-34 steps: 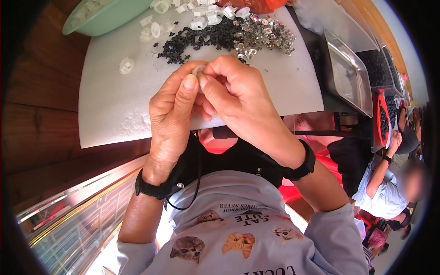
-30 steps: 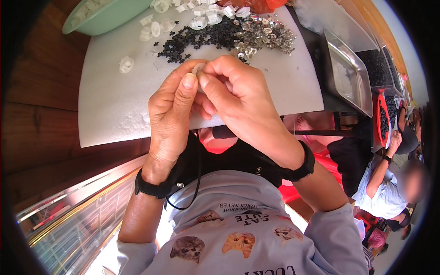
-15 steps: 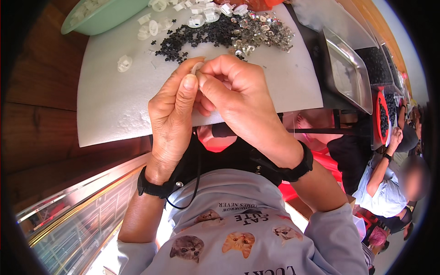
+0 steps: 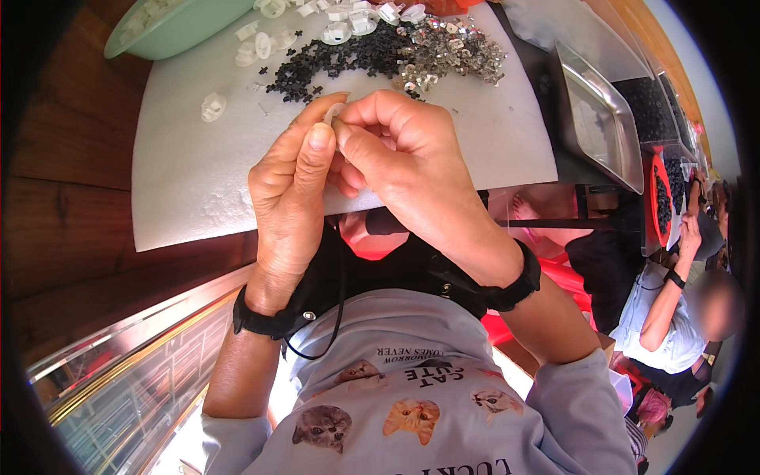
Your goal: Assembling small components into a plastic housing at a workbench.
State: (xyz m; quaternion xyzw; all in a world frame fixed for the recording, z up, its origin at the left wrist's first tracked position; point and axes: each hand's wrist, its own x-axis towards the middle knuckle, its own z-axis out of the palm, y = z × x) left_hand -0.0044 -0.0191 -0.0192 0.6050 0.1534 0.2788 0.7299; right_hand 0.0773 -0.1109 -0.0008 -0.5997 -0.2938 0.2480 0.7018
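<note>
Between my two hands is a small white round plastic part, seen nearly edge-on and mostly covered by fingers. My left hand pinches it between thumb and forefinger. From the other side my right hand grips it too, thumb and index finger closed at its edge. Whether anything smaller sits in the right fingers is hidden. Just beyond the hands lie a heap of black cross-shaped pieces and a heap of small shiny metal pieces. Several white plastic parts rest behind them.
A lone white part lies on the white foam-like work sheet, left of my hands. A green basin holding white pieces stands at the far left. To the right is a metal tray. Another person sits farther right beside a red tray.
Both hands have shifted slightly, the left one a little to the left. More of the white part shows between the fingers. The grip stays the same.
</note>
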